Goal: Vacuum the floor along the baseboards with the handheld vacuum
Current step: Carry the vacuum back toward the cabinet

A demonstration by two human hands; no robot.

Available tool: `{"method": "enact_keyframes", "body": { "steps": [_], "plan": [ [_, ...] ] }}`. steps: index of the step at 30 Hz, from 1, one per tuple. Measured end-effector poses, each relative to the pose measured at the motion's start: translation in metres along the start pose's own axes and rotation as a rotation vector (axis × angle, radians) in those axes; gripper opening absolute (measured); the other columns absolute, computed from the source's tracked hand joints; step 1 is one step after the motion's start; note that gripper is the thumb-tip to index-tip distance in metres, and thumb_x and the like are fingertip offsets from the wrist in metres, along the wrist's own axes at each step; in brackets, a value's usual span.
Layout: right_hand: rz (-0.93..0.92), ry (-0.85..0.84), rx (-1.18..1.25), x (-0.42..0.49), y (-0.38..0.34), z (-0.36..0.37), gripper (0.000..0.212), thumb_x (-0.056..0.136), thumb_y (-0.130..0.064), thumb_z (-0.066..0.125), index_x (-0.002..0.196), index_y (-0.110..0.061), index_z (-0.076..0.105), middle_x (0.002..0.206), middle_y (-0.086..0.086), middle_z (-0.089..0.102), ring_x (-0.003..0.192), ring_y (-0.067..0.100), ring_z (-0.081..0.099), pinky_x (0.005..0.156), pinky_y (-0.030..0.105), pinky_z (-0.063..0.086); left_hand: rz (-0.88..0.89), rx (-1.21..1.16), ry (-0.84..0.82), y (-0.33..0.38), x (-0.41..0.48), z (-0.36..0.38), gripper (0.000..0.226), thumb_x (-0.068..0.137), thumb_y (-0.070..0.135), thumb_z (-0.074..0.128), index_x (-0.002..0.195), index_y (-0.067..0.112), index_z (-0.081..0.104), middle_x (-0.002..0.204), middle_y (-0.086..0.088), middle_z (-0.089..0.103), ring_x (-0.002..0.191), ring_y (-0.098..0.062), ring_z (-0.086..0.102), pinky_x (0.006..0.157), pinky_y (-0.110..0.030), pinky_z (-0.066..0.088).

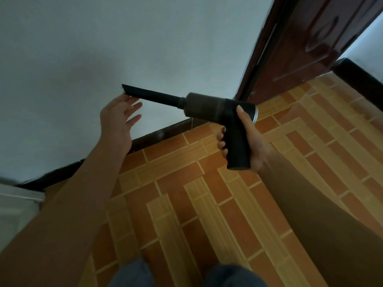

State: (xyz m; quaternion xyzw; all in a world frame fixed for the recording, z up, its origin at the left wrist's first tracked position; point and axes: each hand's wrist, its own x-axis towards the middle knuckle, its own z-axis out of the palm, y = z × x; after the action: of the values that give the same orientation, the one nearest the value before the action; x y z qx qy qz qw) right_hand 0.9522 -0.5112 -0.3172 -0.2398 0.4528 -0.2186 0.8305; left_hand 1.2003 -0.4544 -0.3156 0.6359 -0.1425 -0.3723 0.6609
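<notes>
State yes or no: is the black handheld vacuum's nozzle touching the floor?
No: the right hand holds the black handheld vacuum raised, its nozzle before the white wall, above the dark baseboard.

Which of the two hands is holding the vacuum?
The right hand, curled round the grip of the handheld vacuum; the left hand, fingers spread, holds nothing beside its nozzle.

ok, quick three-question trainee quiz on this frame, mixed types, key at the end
1. True or false: the left hand is curled round the handle of the handheld vacuum.
2. Fill in: the nozzle points toward the person's ____ side.
3. The right hand grips the vacuum by: A) the nozzle B) the handle C) the rear cap.
Key: 1 false; 2 left; 3 B.
</notes>
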Motion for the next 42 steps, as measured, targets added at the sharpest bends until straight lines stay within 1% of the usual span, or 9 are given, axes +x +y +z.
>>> {"method": "enact_keyframes", "body": {
  "steps": [4,9,13,16,18,24,30,36,42],
  "plan": [
    [0.02,0.02,-0.026,-0.083,-0.065,0.028,0.051,0.065,-0.059,0.067,0.079,-0.011,0.058,0.064,0.002,0.057,0.05,0.014,0.055,0.044,0.023,0.049,-0.027,-0.012,0.0,0.091,-0.055,0.028,0.036,0.094,0.0,0.043,0.125,0.01,0.058,0.108,0.0,0.068,0.105,-0.014,0.064,0.091,-0.03,0.052],
    [0.025,0.038,-0.061,-0.189,-0.133,0.056,0.043,0.074,-0.053,0.067,0.079,-0.011,0.06,0.064,0.003,0.059,0.049,0.013,0.056,0.049,0.022,0.051,-0.063,-0.043,0.061,0.193,-0.13,0.062,0.027,0.096,0.007,0.047,0.118,0.01,0.061,0.103,0.0,0.069,0.104,-0.014,0.065,0.093,-0.032,0.052],
    [0.003,0.067,-0.133,-0.25,-0.168,0.068,0.042,0.077,-0.05,0.067,0.081,-0.009,0.063,0.065,0.004,0.063,0.05,0.014,0.058,0.051,0.024,0.053,-0.059,-0.054,0.066,0.247,-0.178,0.076,0.023,0.097,0.011,0.049,0.116,0.01,0.061,0.102,0.0,0.069,0.104,-0.015,0.065,0.095,-0.034,0.051],
    [0.022,0.027,-0.16,-0.28,-0.181,0.072,0.041,0.079,-0.048,0.066,0.084,-0.007,0.064,0.064,0.005,0.062,0.05,0.014,0.059,0.051,0.024,0.053,-0.048,-0.076,0.091,0.27,-0.205,0.078,0.023,0.097,0.011,0.049,0.116,0.009,0.061,0.103,-0.002,0.069,0.104,-0.017,0.065,0.095,-0.036,0.051],
    [0.033,0.015,-0.175,-0.293,-0.184,0.071,0.04,0.079,-0.044,0.067,0.09,-0.006,0.063,0.065,0.005,0.062,0.051,0.014,0.059,0.051,0.024,0.053,-0.041,-0.085,0.105,0.282,-0.222,0.077,0.024,0.096,0.009,0.049,0.116,0.009,0.061,0.102,-0.002,0.069,0.104,-0.017,0.065,0.095,-0.036,0.051],
    [-0.073,-0.023,-0.273,-0.332,-0.18,0.068,0.033,0.08,-0.041,0.069,0.085,-0.009,0.064,0.072,0.006,0.064,0.057,0.016,0.06,0.057,0.028,0.052,0.003,-0.104,0.117,0.295,-0.272,0.063,0.024,0.096,0.009,0.049,0.117,0.008,0.061,0.101,-0.002,0.069,0.104,-0.018,0.064,0.094,-0.035,0.051],
    [-0.083,-0.026,-0.33,-0.385,-0.156,0.069,0.032,0.083,-0.037,0.067,0.094,-0.007,0.062,0.07,0.007,0.063,0.056,0.017,0.059,0.053,0.028,0.052,0.034,-0.155,0.144,0.286,-0.336,0.036,0.022,0.097,0.01,0.048,0.115,0.006,0.061,0.105,-0.006,0.067,0.108,-0.021,0.063,0.095,-0.037,0.05],
    [-0.081,-0.095,-0.348,-0.442,-0.128,0.058,0.028,0.086,-0.029,0.06,0.104,-0.007,0.059,0.073,0.008,0.06,0.06,0.017,0.056,0.06,0.029,0.049,0.056,-0.196,0.185,0.277,-0.409,0.014,0.022,0.097,0.009,0.046,0.113,0.006,0.06,0.098,-0.003,0.068,0.106,-0.021,0.064,0.096,-0.037,0.05],
    [-0.09,-0.118,-0.407,-0.483,-0.119,0.045,0.024,0.086,-0.027,0.061,0.1,-0.008,0.061,0.073,0.007,0.063,0.06,0.018,0.059,0.061,0.029,0.051,0.093,-0.17,0.225,0.276,-0.469,0.007,0.026,0.098,0.008,0.044,0.119,0.004,0.06,0.104,-0.005,0.067,0.107,-0.021,0.063,0.094,-0.036,0.05]
  ]
}}
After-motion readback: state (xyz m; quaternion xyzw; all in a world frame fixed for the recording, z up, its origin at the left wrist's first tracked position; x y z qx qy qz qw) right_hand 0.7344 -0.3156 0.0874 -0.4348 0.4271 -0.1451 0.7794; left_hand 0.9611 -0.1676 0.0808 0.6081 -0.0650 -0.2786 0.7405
